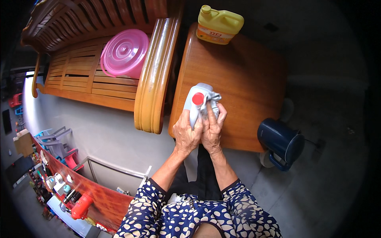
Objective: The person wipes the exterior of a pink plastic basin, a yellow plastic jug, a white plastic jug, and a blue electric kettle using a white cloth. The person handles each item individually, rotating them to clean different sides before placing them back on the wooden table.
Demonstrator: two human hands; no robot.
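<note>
A white plastic jug with a round red cap is held over the near left part of the wooden table. My left hand is closed round the jug's near left side, by its handle. Against the jug's right side, my right hand presses a crumpled light grey cloth. The two hands nearly touch at the thumbs. The jug's lower part is hidden by the hands and cloth, so I cannot tell whether it rests on the table.
A yellow jug stands at the table's far edge. Beyond its near right corner is a dark blue electric kettle. To the left, a wooden bench holds a pink lidded bucket. A cluttered red table stands at lower left.
</note>
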